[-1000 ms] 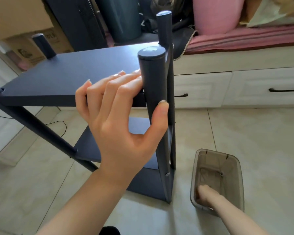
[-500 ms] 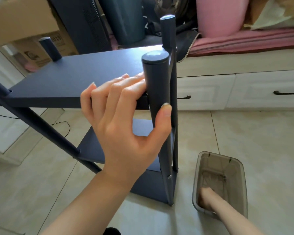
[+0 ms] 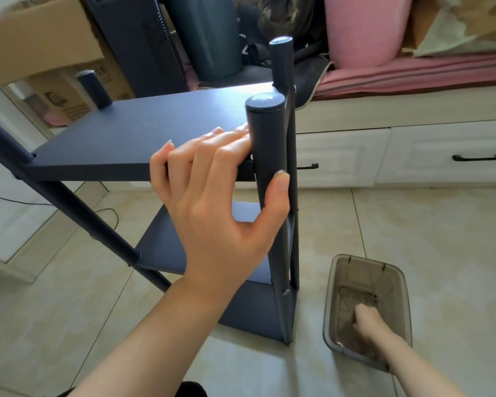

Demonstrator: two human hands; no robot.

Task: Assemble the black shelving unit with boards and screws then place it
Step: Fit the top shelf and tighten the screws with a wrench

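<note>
Shelving unit (image 3: pixel 143 133), black, stands upright on the tiled floor (image 3: pixel 427 224) and fills the left and centre of the frame, its top board level and two lower boards visible beneath it between round posts. Behind it, along the top of the frame, sit cardboard boxes (image 3: pixel 40 44), a pink cushion (image 3: pixel 361 27) and white drawers (image 3: pixel 447 153) with dark handles. At the lower right, a translucent grey plastic bin (image 3: pixel 335 305) rests on the floor just beside the unit's base. The left hand (image 3: pixel 212 202) grips the near front post at centre frame, fingers curled over the top board's edge and thumb pressed on the post. The right hand (image 3: pixel 367 322) reaches down inside the bin; whether its fingers hold anything cannot be told.
</note>
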